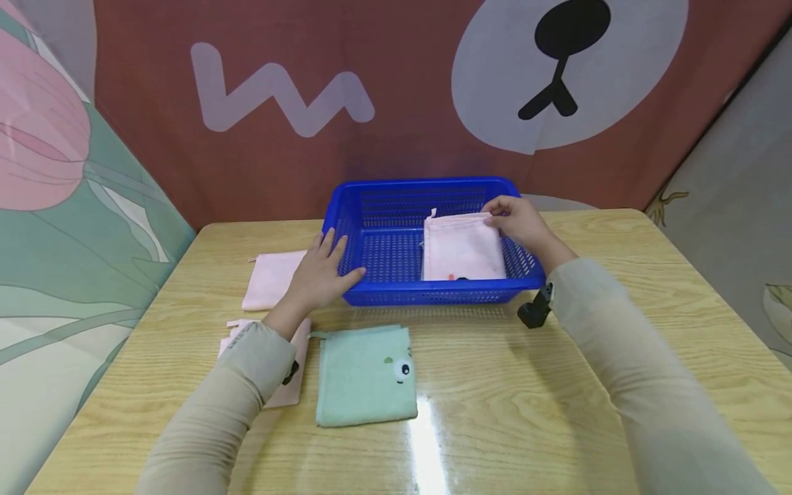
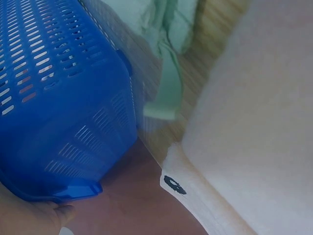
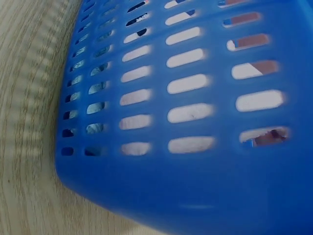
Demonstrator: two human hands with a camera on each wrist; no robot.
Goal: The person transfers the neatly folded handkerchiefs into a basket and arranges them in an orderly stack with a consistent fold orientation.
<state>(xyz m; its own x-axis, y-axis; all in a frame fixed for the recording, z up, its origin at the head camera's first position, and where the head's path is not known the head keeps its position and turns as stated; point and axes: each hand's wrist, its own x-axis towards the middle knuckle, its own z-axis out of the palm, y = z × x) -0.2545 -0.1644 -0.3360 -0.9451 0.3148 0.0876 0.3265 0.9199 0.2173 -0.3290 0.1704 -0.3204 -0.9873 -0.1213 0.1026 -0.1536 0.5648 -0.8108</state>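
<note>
A blue plastic basket (image 1: 427,294) stands at the back of the table. My right hand (image 1: 520,223) reaches over its right side and pinches the upper right corner of a folded pink towel (image 1: 464,244) inside. The towel has a small loop at its top left and a printed face partly hidden by the front rim. At the basket's left rim, my left hand (image 1: 318,275) rests with fingers spread and mostly straight. The left wrist view shows part of that hand (image 2: 24,215) at the rim. Through the slots of the basket wall (image 3: 205,188), pale cloth shows in the right wrist view.
A folded green towel (image 1: 365,378) with an eye print lies in front of the basket. One pink towel (image 1: 272,278) lies left of the basket; another pink towel (image 1: 291,392) is partly covered by the left forearm. A printed cloth (image 1: 408,151) hangs behind the table.
</note>
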